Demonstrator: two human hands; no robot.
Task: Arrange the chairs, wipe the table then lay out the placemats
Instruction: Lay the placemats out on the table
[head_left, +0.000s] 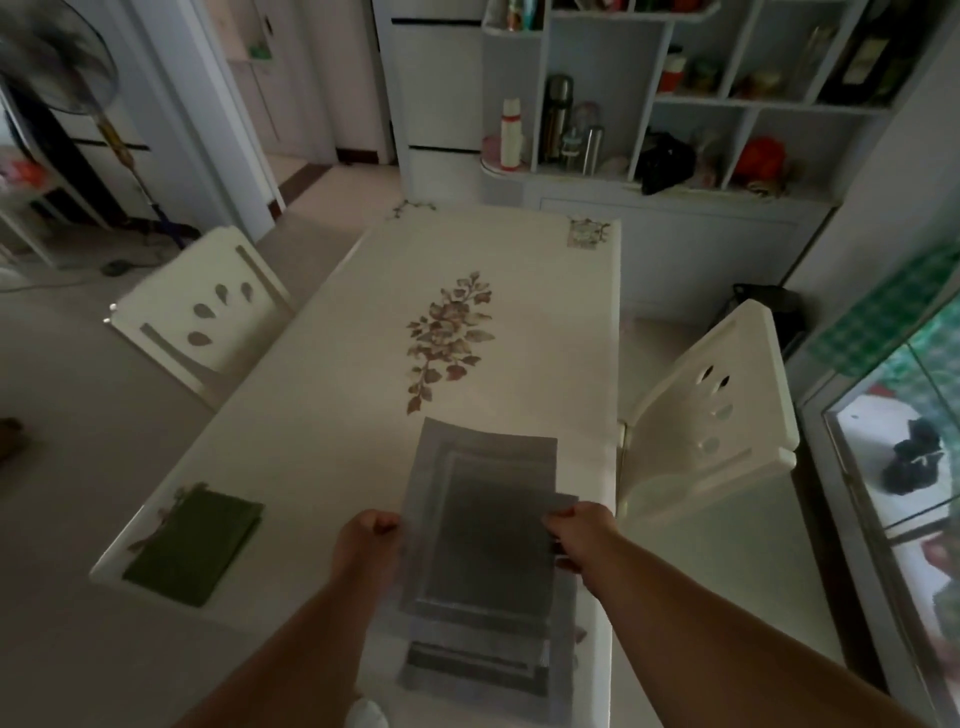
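Observation:
A grey mesh placemat (485, 519) is held above the near end of the white table (332, 395). My left hand (366, 543) grips its left edge and my right hand (579, 535) grips its right edge. Under it a stack of more grey placemats (478, 670) lies on the table's near edge. A folded dark green cloth (195, 545) rests on the table's near left corner. One white chair (202, 317) stands at the table's left side, another white chair (711, 410) at its right side, both close against the table.
A floral print (449, 332) marks the table's middle. Behind the table stands a white shelf unit (675, 104) with flasks and bags. A standing fan (57, 67) is at the far left. A glass door (893, 467) is on the right.

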